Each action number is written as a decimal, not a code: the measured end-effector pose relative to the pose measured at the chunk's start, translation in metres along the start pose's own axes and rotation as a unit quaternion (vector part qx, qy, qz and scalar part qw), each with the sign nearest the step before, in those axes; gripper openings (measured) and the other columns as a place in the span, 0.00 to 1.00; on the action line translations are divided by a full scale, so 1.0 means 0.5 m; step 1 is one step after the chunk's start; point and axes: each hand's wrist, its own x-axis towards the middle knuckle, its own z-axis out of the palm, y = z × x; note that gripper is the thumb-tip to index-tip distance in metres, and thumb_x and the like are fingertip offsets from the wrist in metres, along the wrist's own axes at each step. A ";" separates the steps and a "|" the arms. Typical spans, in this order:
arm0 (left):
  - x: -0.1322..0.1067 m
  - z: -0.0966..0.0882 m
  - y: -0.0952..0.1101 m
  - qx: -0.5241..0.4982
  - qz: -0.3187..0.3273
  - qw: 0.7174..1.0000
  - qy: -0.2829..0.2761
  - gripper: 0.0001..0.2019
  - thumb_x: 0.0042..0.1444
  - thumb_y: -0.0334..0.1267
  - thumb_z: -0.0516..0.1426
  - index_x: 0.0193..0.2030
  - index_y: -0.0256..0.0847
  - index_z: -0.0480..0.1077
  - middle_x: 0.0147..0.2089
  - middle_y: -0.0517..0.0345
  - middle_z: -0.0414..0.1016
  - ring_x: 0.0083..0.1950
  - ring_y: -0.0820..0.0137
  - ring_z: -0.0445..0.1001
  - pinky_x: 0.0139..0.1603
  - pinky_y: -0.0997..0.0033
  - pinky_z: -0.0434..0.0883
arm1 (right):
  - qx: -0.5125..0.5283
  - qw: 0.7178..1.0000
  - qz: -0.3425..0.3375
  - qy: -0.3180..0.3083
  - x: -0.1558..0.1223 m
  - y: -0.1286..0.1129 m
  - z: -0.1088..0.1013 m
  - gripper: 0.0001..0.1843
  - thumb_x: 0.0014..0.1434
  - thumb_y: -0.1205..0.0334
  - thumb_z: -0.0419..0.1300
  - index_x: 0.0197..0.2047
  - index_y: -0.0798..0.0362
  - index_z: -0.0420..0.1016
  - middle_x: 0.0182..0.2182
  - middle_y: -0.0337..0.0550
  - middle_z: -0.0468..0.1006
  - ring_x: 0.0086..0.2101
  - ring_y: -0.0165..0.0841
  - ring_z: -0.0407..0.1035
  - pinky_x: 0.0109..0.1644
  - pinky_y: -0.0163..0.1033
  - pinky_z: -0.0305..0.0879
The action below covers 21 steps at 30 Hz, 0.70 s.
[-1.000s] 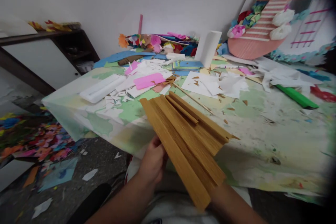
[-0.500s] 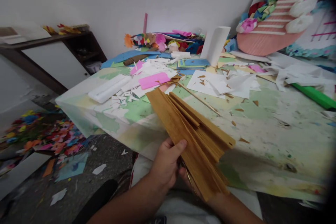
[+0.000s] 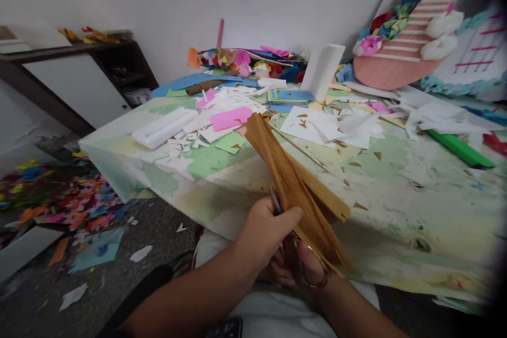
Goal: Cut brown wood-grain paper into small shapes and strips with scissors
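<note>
My left hand (image 3: 266, 229) is closed on a folded length of brown crepe paper (image 3: 283, 177), thumb on top and the other fingers beneath. The paper stretches from the table edge up toward the middle of the table, with loose folded layers on its right side. Under it, my right hand (image 3: 303, 266) has fingers through the gold-coloured handles of a pair of scissors (image 3: 274, 202). The blade tip pokes up beside my left hand, along the paper's left edge. Whether the blades are apart is hidden. Part of my right hand is covered by my left hand and the paper.
A thin stick (image 3: 303, 149) and brown scraps lie on the table cover (image 3: 396, 211). Beyond are a pink paper piece (image 3: 231, 118), a white box-like piece (image 3: 164, 128), white sheets (image 3: 312, 125) and a green roll (image 3: 459, 149). Paper flowers (image 3: 93, 198) cover the floor at left.
The brown paper has turned and narrowed, its far end shifting right. The scissors have come more into view, with blade tip and handles showing. Both hands have moved slightly right.
</note>
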 end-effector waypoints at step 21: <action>-0.019 0.009 0.034 0.152 -0.067 0.981 -0.102 0.08 0.40 0.39 0.56 0.19 0.35 0.67 0.10 0.60 0.64 0.10 0.76 0.60 0.09 0.80 0.55 | 0.099 0.982 -0.098 -0.130 0.016 -0.018 0.005 0.27 0.44 0.35 0.48 0.21 0.53 0.56 0.11 0.27 0.53 0.10 0.18 0.45 0.16 0.28 0.50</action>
